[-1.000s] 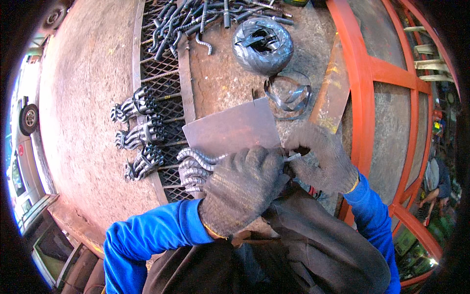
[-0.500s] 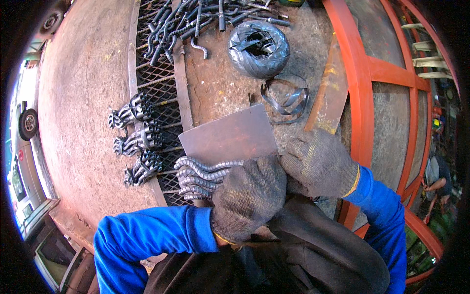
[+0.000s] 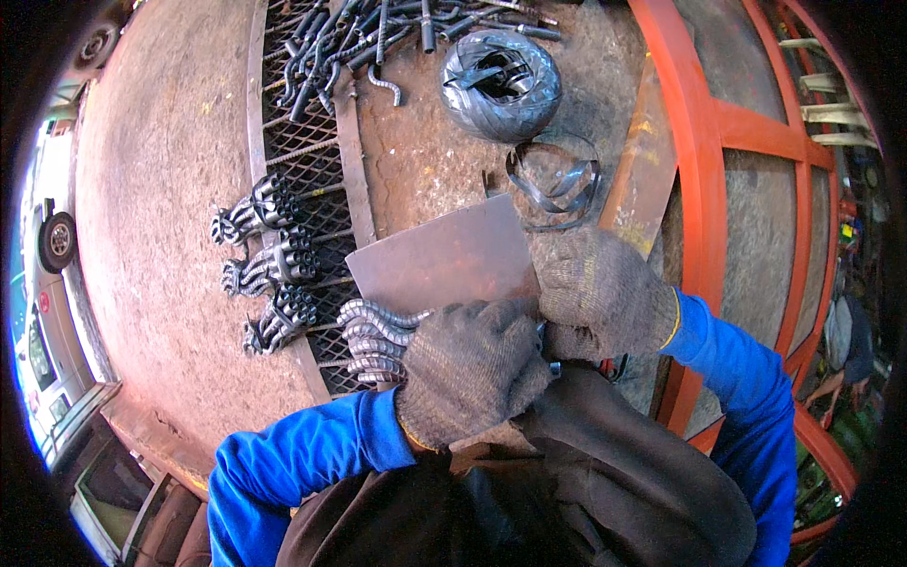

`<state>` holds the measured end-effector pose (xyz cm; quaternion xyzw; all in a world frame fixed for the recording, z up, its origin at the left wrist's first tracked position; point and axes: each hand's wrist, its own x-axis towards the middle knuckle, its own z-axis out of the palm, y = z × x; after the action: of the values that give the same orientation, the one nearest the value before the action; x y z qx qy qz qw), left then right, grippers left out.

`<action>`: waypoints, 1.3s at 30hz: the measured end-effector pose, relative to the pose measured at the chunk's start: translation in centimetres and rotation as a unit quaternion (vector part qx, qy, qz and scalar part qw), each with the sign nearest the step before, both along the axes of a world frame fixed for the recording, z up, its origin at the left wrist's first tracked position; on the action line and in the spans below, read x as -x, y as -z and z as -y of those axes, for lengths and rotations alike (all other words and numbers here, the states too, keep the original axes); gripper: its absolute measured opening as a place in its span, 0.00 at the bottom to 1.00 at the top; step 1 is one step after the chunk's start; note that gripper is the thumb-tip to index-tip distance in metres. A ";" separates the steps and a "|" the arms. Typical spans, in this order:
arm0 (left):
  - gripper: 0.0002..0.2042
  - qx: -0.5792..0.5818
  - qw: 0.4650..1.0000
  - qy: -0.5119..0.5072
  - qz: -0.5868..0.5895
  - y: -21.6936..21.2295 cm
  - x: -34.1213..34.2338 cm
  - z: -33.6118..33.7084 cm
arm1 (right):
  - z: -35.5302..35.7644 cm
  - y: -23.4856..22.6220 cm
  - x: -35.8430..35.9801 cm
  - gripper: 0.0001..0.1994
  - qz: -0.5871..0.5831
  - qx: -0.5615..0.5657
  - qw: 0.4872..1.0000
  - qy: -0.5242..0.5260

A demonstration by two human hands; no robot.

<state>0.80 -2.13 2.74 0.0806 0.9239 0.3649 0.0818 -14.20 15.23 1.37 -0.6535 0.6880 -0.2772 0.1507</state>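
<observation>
My left hand (image 3: 472,369), in a grey knit glove, is wrapped over a bundle of bent ribbed steel rods (image 3: 370,342). Their curved ends stick out to its left, and a small metal end shows by its right side. Close beside it, my gloved right hand (image 3: 605,295) is closed in a fist; whatever its fingers grip is hidden. A flat rectangular metal plate (image 3: 444,250) lies just beyond both hands, partly behind the left one.
Tied bundles of bent rods (image 3: 274,260) lie left by a metal mesh (image 3: 326,222). Loose rods (image 3: 359,42) are heaped at the far side. A coil of dark strapping (image 3: 501,85) sits near a loose strap loop (image 3: 557,184). An orange metal frame (image 3: 704,227) stands right.
Both hands remain close together. My left hand has shifted slightly left and turned, so a metal end now shows at its right side. My right hand has moved slightly up.
</observation>
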 end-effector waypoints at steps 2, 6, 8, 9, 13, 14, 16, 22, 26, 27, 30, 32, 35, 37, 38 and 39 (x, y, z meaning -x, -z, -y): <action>0.18 -0.021 1.000 -0.005 -0.010 0.1 -0.1 -0.1 | 0.0 0.1 0.1 0.13 0.003 -0.001 1.000 -0.007; 0.18 -0.042 0.998 -0.014 -0.037 0.7 -0.4 -0.2 | 0.3 0.1 0.3 0.11 0.037 -0.014 0.999 -0.013; 0.18 -0.050 0.997 -0.008 -0.057 0.8 -0.5 -0.1 | 0.3 0.1 0.3 0.11 0.057 -0.023 0.998 -0.014; 0.19 -0.054 0.996 -0.005 -0.067 0.8 -0.5 0.0 | 0.2 0.1 0.4 0.11 0.062 -0.028 0.998 -0.013; 0.19 -0.041 0.999 0.014 -0.033 0.4 -0.2 0.3 | 0.2 -0.5 0.4 0.11 0.045 -0.032 0.998 0.003; 0.19 -0.039 0.999 0.012 -0.034 0.3 -0.1 0.3 | 0.0 -0.7 0.4 0.11 0.045 -0.051 0.998 0.009; 0.19 -0.029 0.999 0.009 -0.027 -0.2 0.3 0.3 | -0.3 -1.3 0.3 0.11 0.045 -0.088 0.995 0.021; 0.24 0.045 0.998 -0.034 -0.041 -0.8 0.5 -0.7 | -0.8 -3.0 -0.4 0.08 0.103 -0.123 0.985 0.071; 0.17 -0.048 0.995 -0.012 -0.082 0.8 0.1 0.2 | -1.2 -2.4 -0.9 0.07 0.233 -0.086 0.962 0.113; 0.16 -0.067 0.993 -0.006 -0.099 0.9 0.0 0.5 | -0.9 -2.2 -1.2 0.06 0.261 -0.060 0.956 0.120; 0.15 -0.037 0.998 0.052 0.007 0.7 -0.1 1.1 | -0.2 -1.0 -2.4 0.07 0.305 -0.006 0.943 0.130; 0.16 -0.070 0.995 0.059 -0.028 1.5 -0.3 1.3 | -0.1 -0.4 -3.2 0.08 0.349 0.017 0.925 0.148; 0.17 -0.094 0.991 0.065 -0.066 1.9 -0.3 1.6 | -0.2 -0.3 -4.3 0.11 0.450 0.034 0.874 0.182; 0.16 -0.095 0.993 0.045 -0.062 2.0 -0.3 1.3 | -0.4 -0.4 -4.5 0.12 0.510 0.036 0.839 0.187; 0.15 -0.114 0.992 0.042 -0.045 1.5 -0.1 1.4 | -0.8 -0.7 -4.1 0.12 0.539 0.036 0.821 0.184; 0.15 -0.096 0.993 0.045 -0.046 1.4 -0.1 1.5 | -1.3 -1.2 -3.6 0.11 0.568 0.037 0.802 0.181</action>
<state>0.86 -3.61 1.33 0.1458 0.8827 0.4443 0.0477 -10.62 16.51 2.54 -0.2478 0.5748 -0.6458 0.4372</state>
